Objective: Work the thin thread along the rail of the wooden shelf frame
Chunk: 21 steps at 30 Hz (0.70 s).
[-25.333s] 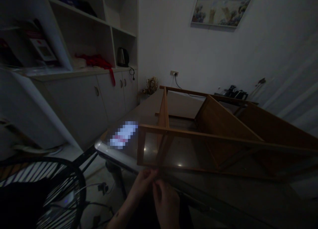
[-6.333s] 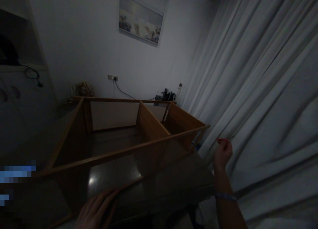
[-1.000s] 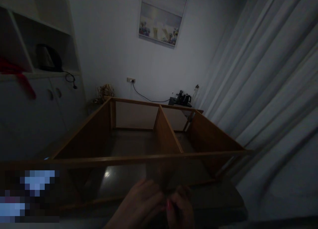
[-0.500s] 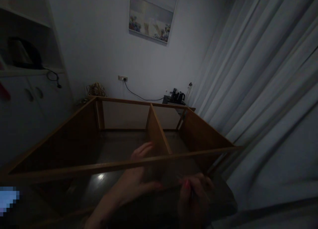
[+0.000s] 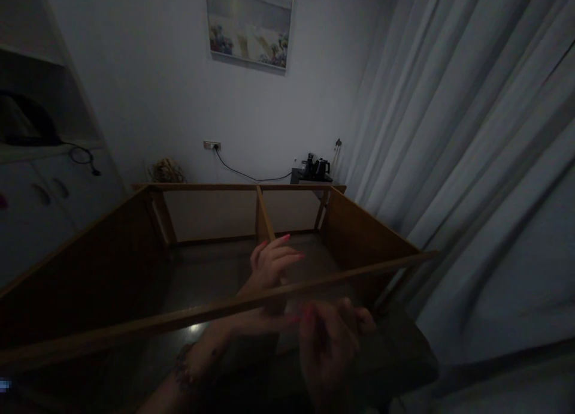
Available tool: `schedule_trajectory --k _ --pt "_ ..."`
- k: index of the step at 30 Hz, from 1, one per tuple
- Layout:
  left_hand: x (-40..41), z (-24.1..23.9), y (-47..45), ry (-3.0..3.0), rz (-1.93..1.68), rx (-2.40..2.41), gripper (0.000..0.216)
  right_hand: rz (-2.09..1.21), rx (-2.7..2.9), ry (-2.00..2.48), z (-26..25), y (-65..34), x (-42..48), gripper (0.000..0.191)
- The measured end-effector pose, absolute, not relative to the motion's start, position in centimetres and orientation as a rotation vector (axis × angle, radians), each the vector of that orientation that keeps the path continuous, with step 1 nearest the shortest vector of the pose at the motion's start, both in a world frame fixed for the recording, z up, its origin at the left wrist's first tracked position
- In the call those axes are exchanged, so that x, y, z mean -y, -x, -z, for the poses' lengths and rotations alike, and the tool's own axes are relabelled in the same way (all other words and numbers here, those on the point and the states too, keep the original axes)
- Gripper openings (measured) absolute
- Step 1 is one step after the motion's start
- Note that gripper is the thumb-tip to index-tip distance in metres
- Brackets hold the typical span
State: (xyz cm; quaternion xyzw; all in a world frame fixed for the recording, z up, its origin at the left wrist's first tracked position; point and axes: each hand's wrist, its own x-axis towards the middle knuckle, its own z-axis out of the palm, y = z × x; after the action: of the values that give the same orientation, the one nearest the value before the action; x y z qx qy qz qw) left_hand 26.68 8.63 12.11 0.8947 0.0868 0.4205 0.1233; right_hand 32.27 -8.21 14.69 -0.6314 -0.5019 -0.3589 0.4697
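Note:
A wooden shelf frame (image 5: 368,234) lies on its back on a dark table, with a middle divider (image 5: 262,219) and a thin front rail (image 5: 135,325) running across the near side. My left hand (image 5: 273,263) reaches over the rail into the frame. Its fingers are stretched out and apart against the near end of the divider, and its thumb shows below the rail. My right hand (image 5: 331,337) hovers just in front of the rail, blurred. Its fingers are curled in a pinch, and what they hold is too dark to name.
Grey curtains (image 5: 471,162) hang close on the right. A picture (image 5: 249,24) hangs on the back wall above a socket and cable (image 5: 211,145). A small dark appliance (image 5: 314,167) stands behind the frame. White cupboards (image 5: 40,192) are on the left.
My left hand has moved forward over the front rail to the divider. My right hand has risen slightly beside the rail. The view has swung a little to the right.

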Motion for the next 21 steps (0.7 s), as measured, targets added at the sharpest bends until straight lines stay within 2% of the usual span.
schedule_trajectory --k 5,13,18,21 --pt "-9.1 -10.9 -26.6 -2.584 -1.497 -0.006 0.064 0.85 1.236 1.52 -14.6 -32.2 8.1 0.015" --pt "-7.7 -12.2 -26.0 -2.555 -1.353 -0.061 0.084 0.87 1.285 1.509 -15.4 -31.8 7.9 0.017" --pt "-6.7 -14.0 -25.3 -2.555 -1.323 0.017 0.072 0.906 1.299 1.571 -15.7 -31.5 7.8 0.014" --pt "-6.0 -15.2 -25.0 -2.557 -1.341 0.019 0.047 0.887 1.295 1.593 -15.8 -31.4 7.7 0.014"
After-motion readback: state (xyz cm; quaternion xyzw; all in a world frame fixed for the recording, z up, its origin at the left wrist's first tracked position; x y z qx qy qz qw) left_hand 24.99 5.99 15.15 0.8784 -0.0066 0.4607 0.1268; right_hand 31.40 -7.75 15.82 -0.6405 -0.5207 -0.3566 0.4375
